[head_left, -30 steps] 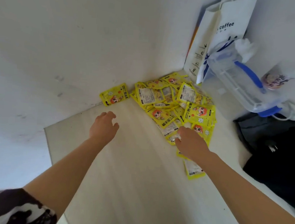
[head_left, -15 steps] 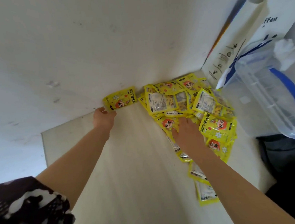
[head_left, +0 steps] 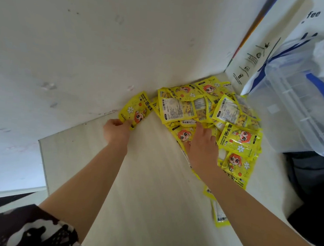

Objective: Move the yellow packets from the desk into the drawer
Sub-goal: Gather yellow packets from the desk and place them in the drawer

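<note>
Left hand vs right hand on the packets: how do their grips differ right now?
The left hand pinches the corner of a single yellow packet that leans against the wall, apart from the rest. The right hand lies flat, fingers extended, pressing on the pile of yellow packets in the desk's corner. The left hand works at the pile's left edge, the right hand at its middle. Both are bare and touch packets; neither has lifted any yet.

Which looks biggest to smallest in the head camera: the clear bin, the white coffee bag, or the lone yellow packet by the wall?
1. Clear bin and coffee bag: both cut off by the frame edge, and the bin is nearer, so unsure which is bigger.
2. Lone packet, clearly smallest, pinched by the left hand.
</note>
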`<state>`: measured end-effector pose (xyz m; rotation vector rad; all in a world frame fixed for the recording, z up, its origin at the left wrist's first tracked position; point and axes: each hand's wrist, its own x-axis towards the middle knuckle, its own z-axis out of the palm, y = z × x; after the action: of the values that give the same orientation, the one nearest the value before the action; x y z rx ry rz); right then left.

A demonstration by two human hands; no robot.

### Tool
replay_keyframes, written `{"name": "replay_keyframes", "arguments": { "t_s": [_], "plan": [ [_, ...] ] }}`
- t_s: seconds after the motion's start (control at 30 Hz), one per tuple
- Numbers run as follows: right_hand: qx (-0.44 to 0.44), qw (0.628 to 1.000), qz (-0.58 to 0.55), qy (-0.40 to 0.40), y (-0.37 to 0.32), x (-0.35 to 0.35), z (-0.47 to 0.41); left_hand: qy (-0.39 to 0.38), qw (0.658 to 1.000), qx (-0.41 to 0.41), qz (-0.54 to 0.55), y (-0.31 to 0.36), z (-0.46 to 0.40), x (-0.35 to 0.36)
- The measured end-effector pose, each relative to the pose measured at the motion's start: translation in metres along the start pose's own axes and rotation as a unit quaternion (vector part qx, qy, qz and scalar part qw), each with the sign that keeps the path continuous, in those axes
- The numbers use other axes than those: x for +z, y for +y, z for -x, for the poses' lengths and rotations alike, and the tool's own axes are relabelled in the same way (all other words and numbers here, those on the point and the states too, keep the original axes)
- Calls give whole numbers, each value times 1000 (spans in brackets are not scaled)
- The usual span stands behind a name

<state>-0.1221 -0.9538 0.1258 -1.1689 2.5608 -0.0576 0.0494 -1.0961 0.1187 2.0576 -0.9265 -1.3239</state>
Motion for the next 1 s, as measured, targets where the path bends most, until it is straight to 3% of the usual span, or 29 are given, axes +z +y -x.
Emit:
{"name": "replay_keyframes", "arguments": {
  "t_s": [0.13, 0.3, 0.43, 0.57, 0.87, 1.0],
  "plan": [
    [14, 1000, 10, -24, 3, 0, 12, -5, 1000, 9, -13, -27, 27, -9],
    [39, 998, 14, -47, 14, 0, 27, -65, 998, -20, 5, -55, 60, -25],
    [47, 996, 5, -77, 22, -2, 36, -128, 991, -48, 10, -57, 72, -32],
    [57, 995, -16, -81, 30, -9, 46, -126, 990, -69, -5, -47, 74, -28],
    [67, 982, -166, -67, 53, -19, 61, -163, 983, -31, -76, -43, 82, -17],
    [79, 974, -199, -67, 76, -34, 56, -183, 981, -35, -57, -45, 91, -11]
  ]
}}
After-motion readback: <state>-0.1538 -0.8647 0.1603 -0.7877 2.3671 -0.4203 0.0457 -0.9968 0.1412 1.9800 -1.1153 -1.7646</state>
